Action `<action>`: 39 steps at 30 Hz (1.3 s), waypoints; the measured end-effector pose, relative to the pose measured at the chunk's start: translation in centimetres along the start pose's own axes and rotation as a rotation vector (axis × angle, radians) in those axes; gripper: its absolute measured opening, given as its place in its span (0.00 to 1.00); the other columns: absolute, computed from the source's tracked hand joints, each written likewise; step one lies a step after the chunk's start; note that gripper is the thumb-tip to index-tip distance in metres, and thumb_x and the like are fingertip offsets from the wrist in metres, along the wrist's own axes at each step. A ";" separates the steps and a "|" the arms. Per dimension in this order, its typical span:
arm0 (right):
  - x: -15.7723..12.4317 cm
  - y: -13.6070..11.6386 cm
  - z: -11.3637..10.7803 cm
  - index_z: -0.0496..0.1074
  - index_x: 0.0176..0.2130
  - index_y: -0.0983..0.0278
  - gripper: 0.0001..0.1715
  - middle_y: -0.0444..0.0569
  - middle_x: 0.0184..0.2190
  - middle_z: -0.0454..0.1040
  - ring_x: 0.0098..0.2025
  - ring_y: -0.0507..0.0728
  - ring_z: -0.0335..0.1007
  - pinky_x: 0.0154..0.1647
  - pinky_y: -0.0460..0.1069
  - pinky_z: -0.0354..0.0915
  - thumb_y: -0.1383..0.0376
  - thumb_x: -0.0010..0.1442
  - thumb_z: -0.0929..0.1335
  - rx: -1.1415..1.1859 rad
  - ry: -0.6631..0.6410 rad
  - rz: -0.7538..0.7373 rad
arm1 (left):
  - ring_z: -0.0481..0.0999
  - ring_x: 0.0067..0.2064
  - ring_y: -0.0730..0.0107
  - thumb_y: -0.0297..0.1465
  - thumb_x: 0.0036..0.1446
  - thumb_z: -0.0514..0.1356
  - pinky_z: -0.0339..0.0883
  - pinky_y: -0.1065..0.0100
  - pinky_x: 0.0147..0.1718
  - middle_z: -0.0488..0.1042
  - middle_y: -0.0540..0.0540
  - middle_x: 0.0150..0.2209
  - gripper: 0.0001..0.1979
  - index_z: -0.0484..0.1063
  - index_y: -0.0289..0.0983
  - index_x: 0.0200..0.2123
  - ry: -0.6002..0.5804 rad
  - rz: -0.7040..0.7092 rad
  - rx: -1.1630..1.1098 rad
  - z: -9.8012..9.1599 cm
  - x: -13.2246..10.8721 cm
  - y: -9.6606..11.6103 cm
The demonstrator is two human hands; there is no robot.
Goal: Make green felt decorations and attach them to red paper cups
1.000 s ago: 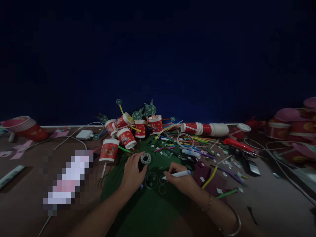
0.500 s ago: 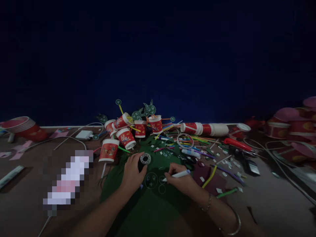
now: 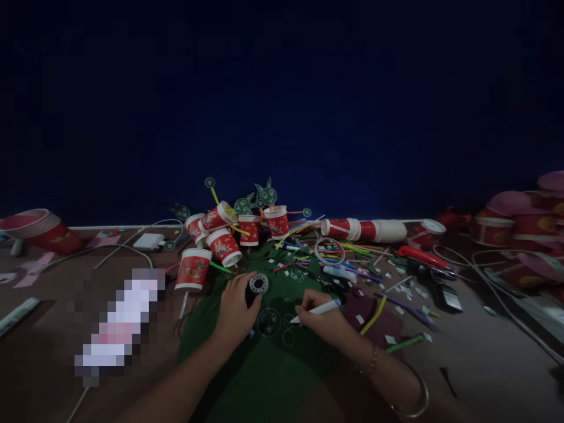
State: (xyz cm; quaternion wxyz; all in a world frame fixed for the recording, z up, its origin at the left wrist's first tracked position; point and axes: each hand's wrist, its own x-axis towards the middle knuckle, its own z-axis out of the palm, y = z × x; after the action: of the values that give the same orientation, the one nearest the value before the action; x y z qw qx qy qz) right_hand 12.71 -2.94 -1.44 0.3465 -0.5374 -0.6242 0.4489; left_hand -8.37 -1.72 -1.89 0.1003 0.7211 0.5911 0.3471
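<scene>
My left hand [image 3: 237, 306] is closed around a dark round object [image 3: 258, 284] whose top shows a pale ring of dots; its exact kind I cannot make out. That hand rests on a sheet of green paper [image 3: 264, 382]. A white marker [image 3: 324, 307] with a purplish rear end is pinched in my right hand [image 3: 324, 323]. Its tip meets the paper at a small drawn circle [image 3: 288, 321]. Just left of it is a larger circle [image 3: 268, 322] with a face drawn inside, and below lies another small circle [image 3: 288, 338].
Red paper cups [image 3: 194, 269] with straws and green cut-outs crowd the back. Toppled cups [image 3: 339, 228], loose straws, a tape roll [image 3: 329, 251] and white scraps lie to the right. At the left are a blurred-out patch [image 3: 118, 329], a white adapter [image 3: 148, 241] and stacked cups [image 3: 44, 229].
The marker's rear end has tilted up slightly, with its tip staying at the same small circle. My left hand keeps its place; the whole view has shifted very slightly.
</scene>
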 end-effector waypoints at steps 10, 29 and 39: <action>0.0 0.3 0.0 0.58 0.19 0.61 0.11 0.41 0.14 0.65 0.19 0.50 0.60 0.19 0.44 0.53 0.65 0.48 0.64 -0.006 0.038 -0.022 | 0.69 0.48 0.57 0.26 0.49 0.57 0.62 0.55 0.47 0.71 0.43 0.46 0.20 0.65 0.38 0.48 -0.015 0.000 0.014 0.0 -0.1 0.0; -0.2 0.0 0.1 0.59 0.19 0.62 0.12 0.40 0.14 0.64 0.19 0.49 0.56 0.19 0.43 0.52 0.65 0.49 0.66 -0.062 0.039 -0.051 | 0.69 0.48 0.57 0.26 0.48 0.57 0.63 0.55 0.46 0.71 0.43 0.45 0.20 0.65 0.39 0.48 -0.011 -0.010 -0.001 -0.1 0.0 0.2; -0.2 -0.1 0.1 0.59 0.19 0.62 0.12 0.39 0.15 0.63 0.19 0.49 0.55 0.20 0.43 0.52 0.65 0.49 0.66 -0.037 0.021 -0.050 | 0.69 0.48 0.57 0.26 0.48 0.57 0.62 0.55 0.47 0.71 0.43 0.45 0.21 0.65 0.39 0.48 -0.008 -0.007 0.001 0.0 0.0 0.1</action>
State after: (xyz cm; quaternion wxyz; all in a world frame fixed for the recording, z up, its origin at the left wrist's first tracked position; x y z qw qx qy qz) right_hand 12.57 -3.17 -1.35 0.3542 -0.5327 -0.6418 0.4230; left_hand -8.33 -1.78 -1.84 0.1035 0.7203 0.5936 0.3437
